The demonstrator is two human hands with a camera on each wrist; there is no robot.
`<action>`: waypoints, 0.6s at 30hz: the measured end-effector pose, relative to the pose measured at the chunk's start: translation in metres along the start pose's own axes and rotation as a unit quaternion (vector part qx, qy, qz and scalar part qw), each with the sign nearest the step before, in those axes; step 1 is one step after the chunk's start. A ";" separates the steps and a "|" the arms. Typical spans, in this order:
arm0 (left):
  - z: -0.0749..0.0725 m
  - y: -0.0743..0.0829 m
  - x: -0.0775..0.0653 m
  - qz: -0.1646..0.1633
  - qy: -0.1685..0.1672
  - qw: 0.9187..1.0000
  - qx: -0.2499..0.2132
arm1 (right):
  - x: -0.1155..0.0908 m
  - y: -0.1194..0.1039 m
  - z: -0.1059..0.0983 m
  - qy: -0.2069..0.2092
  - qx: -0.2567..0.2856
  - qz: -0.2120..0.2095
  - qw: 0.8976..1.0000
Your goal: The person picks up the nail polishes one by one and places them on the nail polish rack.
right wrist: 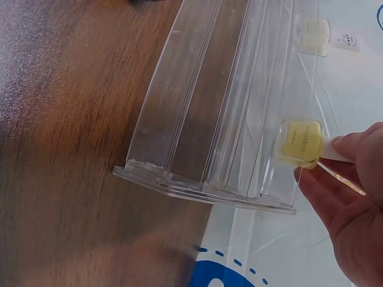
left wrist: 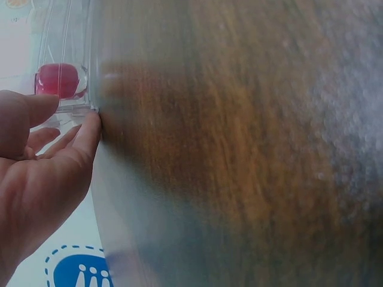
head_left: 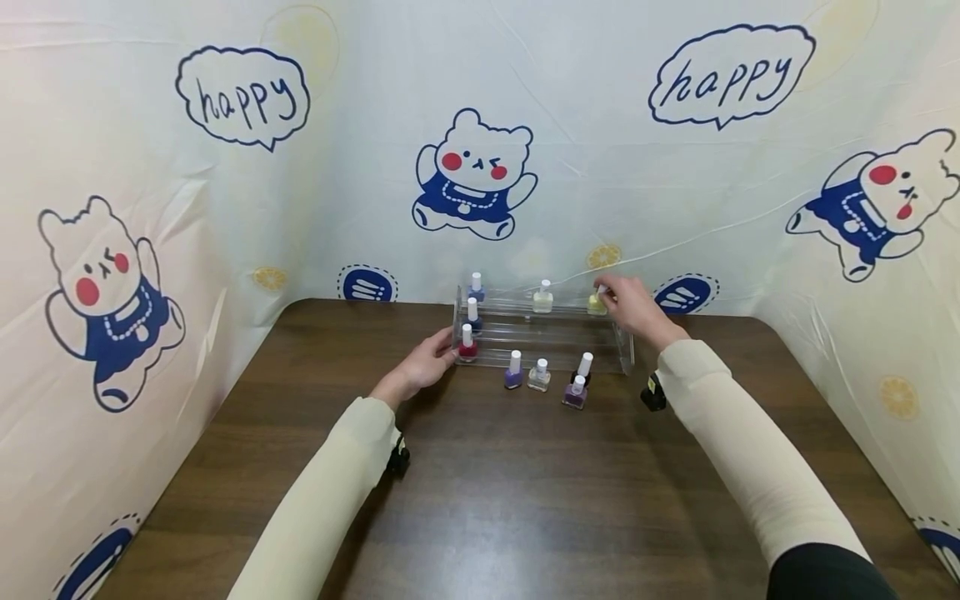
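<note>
A clear stepped display rack (head_left: 540, 337) stands at the back of the table. My right hand (head_left: 637, 308) pinches the white cap of a yellow nail polish bottle (right wrist: 301, 142), upright at the right end of the top tier. My left hand (head_left: 423, 360) holds the rack's left end, its fingertips at the lower corner beside a red nail polish bottle (left wrist: 58, 81) on the bottom tier. Behind the red one, a dark blue bottle (head_left: 473, 318) and a lighter blue bottle (head_left: 476, 292) stand on higher tiers. A pale yellow bottle (head_left: 542, 300) stands mid top tier.
In front of the rack on the wooden table (head_left: 510, 492) stand a purple bottle (head_left: 513, 377), a colourless bottle (head_left: 538, 379), a dark bottle (head_left: 584, 367) and a deep purple bottle (head_left: 574, 396). A printed cloth (head_left: 585, 183) hangs close behind the rack and along both sides.
</note>
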State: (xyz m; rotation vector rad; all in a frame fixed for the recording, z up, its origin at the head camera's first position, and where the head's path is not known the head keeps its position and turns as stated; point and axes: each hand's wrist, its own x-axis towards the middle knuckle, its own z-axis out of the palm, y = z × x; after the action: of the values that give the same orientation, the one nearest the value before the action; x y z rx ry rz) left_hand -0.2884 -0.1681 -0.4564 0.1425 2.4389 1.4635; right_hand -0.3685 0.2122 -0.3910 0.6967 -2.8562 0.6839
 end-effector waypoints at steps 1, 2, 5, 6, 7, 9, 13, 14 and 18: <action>0.000 0.000 -0.001 -0.002 -0.001 1.000 0.000 | 0.000 0.000 0.001 0.000 0.001 -0.001 1.000; 0.000 0.000 -0.001 -0.003 -0.001 1.000 0.001 | -0.001 0.001 0.001 -0.001 0.001 -0.002 1.000; 0.001 0.000 -0.002 -0.004 -0.002 1.000 0.004 | -0.001 0.002 0.002 -0.003 -0.001 -0.002 1.000; 0.001 0.000 -0.003 -0.002 -0.002 1.000 0.005 | -0.001 0.003 0.002 -0.003 -0.001 -0.001 1.000; 0.001 0.001 -0.003 -0.002 -0.002 1.000 0.004 | -0.001 0.003 0.002 -0.002 -0.003 0.000 1.000; 0.001 0.001 -0.003 -0.001 -0.001 1.000 0.003 | -0.001 0.003 0.002 -0.002 -0.005 -0.001 1.000; 0.000 0.002 -0.002 -0.002 0.002 1.000 -0.001 | 0.000 0.002 0.000 0.001 -0.009 -0.003 1.000; 0.000 0.002 -0.002 -0.002 0.003 1.000 -0.001 | 0.000 0.001 0.000 -0.001 -0.009 -0.003 1.000; 0.000 0.000 -0.001 -0.001 0.003 1.000 0.003 | -0.001 0.000 -0.002 -0.013 -0.007 0.000 1.000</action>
State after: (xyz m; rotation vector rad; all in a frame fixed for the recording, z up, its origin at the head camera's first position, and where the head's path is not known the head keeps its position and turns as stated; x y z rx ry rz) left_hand -0.2873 -0.1681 -0.4561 0.1369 2.4486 1.4582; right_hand -0.3678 0.2130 -0.3890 0.7091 -2.8805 0.6593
